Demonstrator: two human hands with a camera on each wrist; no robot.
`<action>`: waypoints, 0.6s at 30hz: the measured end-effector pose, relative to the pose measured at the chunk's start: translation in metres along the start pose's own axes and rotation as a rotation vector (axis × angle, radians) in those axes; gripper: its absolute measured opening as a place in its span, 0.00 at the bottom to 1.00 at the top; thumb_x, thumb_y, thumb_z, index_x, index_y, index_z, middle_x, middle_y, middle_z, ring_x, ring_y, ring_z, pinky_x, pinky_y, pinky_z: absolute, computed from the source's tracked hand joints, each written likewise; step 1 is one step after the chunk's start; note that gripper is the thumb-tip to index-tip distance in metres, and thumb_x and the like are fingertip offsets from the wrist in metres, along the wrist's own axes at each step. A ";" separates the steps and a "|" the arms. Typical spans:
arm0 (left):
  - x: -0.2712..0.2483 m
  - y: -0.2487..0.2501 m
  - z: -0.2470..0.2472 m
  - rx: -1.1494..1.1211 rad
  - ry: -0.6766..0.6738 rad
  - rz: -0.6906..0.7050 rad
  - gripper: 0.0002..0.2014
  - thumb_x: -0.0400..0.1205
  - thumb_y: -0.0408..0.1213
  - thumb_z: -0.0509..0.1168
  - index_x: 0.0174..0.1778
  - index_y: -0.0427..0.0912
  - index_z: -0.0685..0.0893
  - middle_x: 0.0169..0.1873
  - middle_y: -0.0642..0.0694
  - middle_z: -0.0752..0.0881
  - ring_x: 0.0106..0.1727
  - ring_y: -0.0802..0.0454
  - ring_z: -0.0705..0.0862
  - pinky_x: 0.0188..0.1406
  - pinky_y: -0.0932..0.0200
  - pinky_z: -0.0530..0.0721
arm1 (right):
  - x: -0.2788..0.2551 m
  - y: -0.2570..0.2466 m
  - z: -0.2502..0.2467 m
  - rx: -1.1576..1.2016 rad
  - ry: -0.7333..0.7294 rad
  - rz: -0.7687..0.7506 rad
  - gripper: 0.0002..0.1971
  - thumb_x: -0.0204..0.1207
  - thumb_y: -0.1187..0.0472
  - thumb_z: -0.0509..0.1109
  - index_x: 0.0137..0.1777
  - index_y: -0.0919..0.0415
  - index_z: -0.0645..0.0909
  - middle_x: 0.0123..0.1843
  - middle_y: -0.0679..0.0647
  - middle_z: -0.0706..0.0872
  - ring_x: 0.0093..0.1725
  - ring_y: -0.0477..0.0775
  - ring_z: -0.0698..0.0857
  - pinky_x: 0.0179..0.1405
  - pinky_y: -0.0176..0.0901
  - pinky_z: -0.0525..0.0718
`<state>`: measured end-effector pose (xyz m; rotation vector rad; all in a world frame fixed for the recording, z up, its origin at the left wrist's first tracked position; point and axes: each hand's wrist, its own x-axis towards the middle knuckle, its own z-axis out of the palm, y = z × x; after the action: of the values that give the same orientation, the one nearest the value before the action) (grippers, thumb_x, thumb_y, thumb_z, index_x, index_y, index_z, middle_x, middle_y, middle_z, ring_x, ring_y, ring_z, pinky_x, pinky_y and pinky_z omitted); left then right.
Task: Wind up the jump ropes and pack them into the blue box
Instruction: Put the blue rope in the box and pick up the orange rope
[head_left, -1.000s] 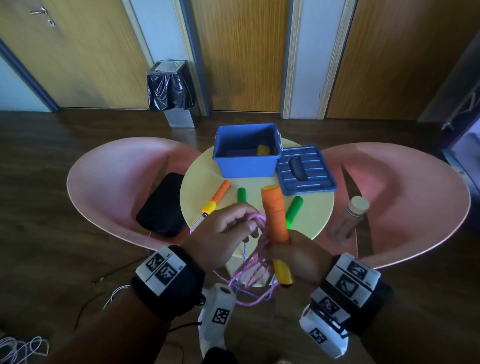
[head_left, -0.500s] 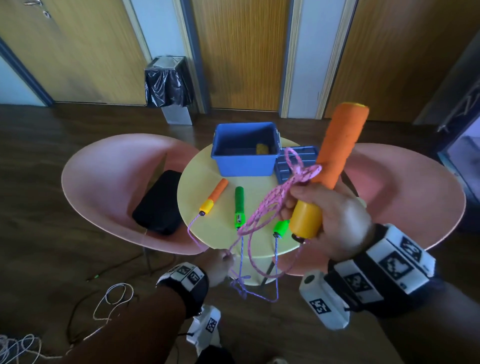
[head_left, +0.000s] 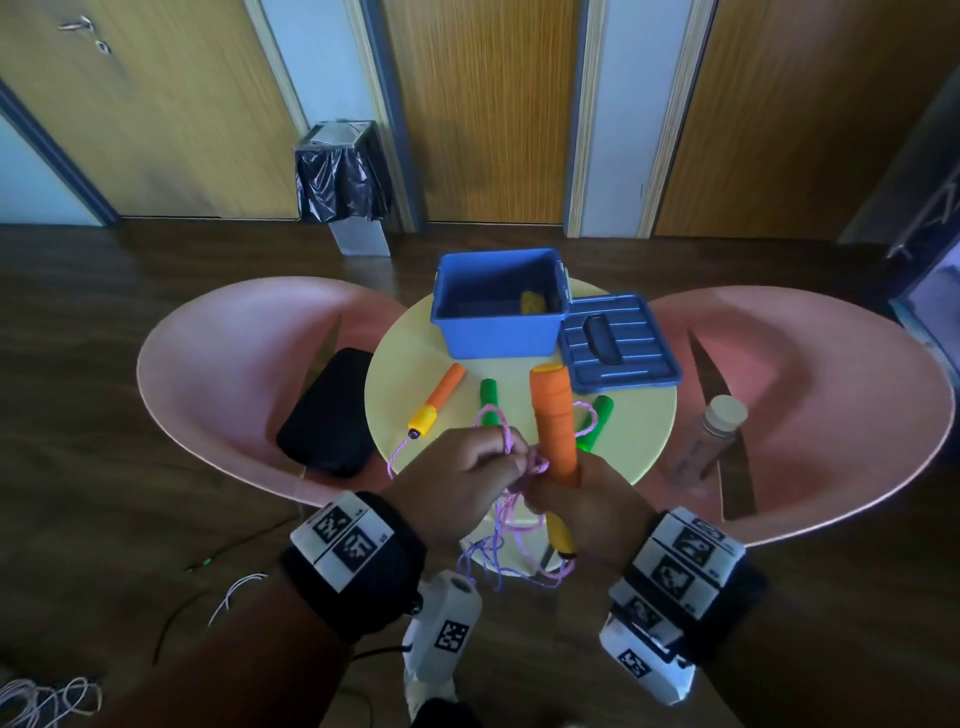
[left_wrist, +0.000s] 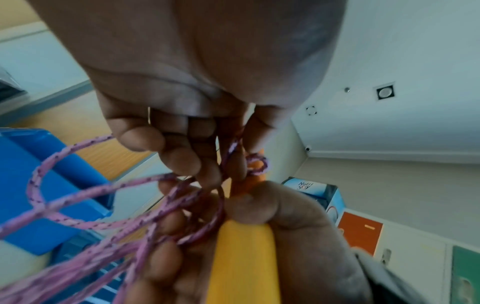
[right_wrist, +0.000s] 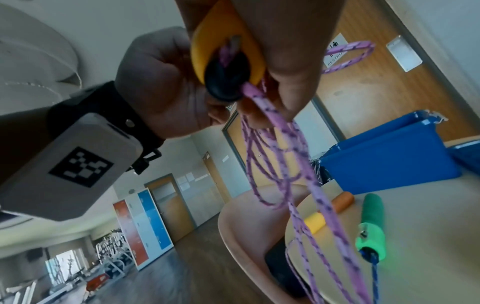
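We see orange-and-yellow handle | rope pink, flecked dark purple | second orange-yellow handle | two green handles, one with blue cord | box and ribbed lid blue | counter pale yellow | chairs pink | wristbands black, white checker tags

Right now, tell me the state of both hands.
Left hand: pinching the pink rope.
Right hand: gripping the orange handle upright.
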<state>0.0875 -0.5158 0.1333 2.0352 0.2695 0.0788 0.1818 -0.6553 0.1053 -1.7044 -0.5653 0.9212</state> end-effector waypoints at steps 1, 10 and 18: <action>0.001 0.005 -0.003 -0.047 0.020 0.017 0.09 0.80 0.39 0.60 0.36 0.48 0.84 0.32 0.55 0.86 0.37 0.58 0.82 0.40 0.60 0.77 | 0.000 -0.003 0.000 0.056 -0.041 0.018 0.05 0.63 0.64 0.74 0.37 0.54 0.85 0.32 0.50 0.84 0.36 0.52 0.79 0.41 0.45 0.76; 0.004 -0.006 -0.023 -0.234 0.212 -0.031 0.09 0.78 0.27 0.59 0.42 0.34 0.86 0.32 0.47 0.85 0.30 0.60 0.80 0.31 0.73 0.74 | -0.005 -0.028 -0.008 0.056 0.074 -0.012 0.10 0.76 0.64 0.73 0.34 0.65 0.83 0.30 0.62 0.82 0.33 0.59 0.78 0.36 0.53 0.77; 0.005 -0.094 0.018 0.240 -0.134 -0.357 0.15 0.77 0.50 0.66 0.59 0.53 0.82 0.50 0.52 0.85 0.40 0.59 0.79 0.46 0.62 0.73 | -0.022 -0.072 -0.012 0.263 0.115 -0.169 0.08 0.68 0.54 0.73 0.33 0.53 0.90 0.42 0.74 0.86 0.38 0.64 0.81 0.40 0.59 0.77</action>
<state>0.0809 -0.4891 0.0411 2.1847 0.5748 -0.3244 0.1836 -0.6560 0.1820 -1.4395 -0.4810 0.7366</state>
